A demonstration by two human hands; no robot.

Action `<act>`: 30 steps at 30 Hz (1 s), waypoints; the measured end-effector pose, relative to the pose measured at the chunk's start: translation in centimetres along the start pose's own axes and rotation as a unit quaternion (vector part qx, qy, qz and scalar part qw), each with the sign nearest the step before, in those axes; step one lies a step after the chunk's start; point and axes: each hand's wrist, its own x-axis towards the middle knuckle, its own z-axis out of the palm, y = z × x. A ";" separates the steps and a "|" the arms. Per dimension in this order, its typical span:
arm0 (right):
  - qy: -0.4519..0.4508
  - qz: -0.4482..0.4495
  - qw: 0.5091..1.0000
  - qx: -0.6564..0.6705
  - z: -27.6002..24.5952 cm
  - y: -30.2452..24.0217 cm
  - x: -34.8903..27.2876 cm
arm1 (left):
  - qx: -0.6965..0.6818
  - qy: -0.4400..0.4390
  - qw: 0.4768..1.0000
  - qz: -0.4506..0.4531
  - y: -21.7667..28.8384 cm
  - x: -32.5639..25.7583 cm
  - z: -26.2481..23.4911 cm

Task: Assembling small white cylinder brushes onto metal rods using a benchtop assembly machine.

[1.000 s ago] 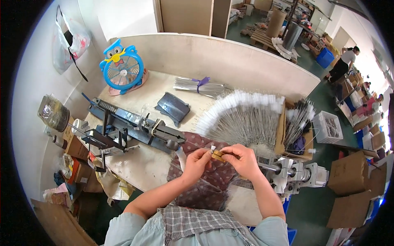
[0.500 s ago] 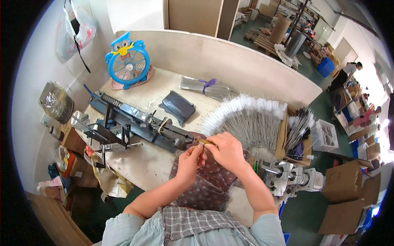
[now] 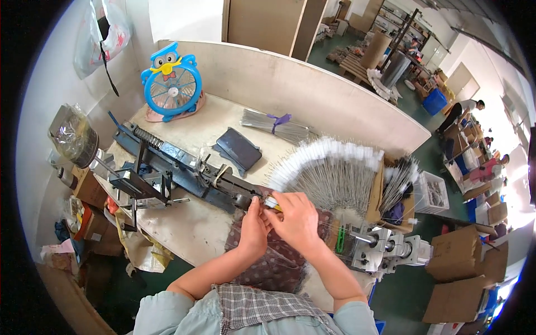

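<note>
My right hand (image 3: 298,221) is closed round a small yellow-and-white piece (image 3: 272,202), mostly hidden by my fingers; its kind does not show. Beside it, my left hand (image 3: 254,230) has its thumb up and its fingers bent together in a pinch; whatever they hold is too small to make out. Both hands meet at the near right end of a long dark metal bench fixture (image 3: 184,159) with a spring and clamps. Under my wrists lies a brown polka-dot cloth (image 3: 268,268).
Right of my hands fan out many white-tipped wire brushes (image 3: 340,173), beside a silver motorised device (image 3: 385,248). A dark pouch (image 3: 239,149), a tied wire bundle (image 3: 273,124) and a blue fan (image 3: 173,89) stand farther back. Cardboard boxes (image 3: 455,251) are at right; a person (image 3: 460,114) works beyond.
My right hand has shifted slightly left and down, and the piece in it now shows a white part as well as yellow. My left hand is more upright, its thumb raised.
</note>
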 end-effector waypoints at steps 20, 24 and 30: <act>0.031 -0.054 0.998 0.010 -1.5 3.0 -1.9 | 0.014 -0.017 0.998 0.066 -1.3 0.3 0.2; 0.027 -0.053 0.998 0.020 -1.3 1.6 -1.2 | 0.021 -0.028 0.997 0.065 -1.4 0.6 -1.1; 0.004 -0.051 0.998 0.034 -0.6 2.2 -1.3 | -0.017 -0.010 0.999 0.047 -1.1 0.4 -0.3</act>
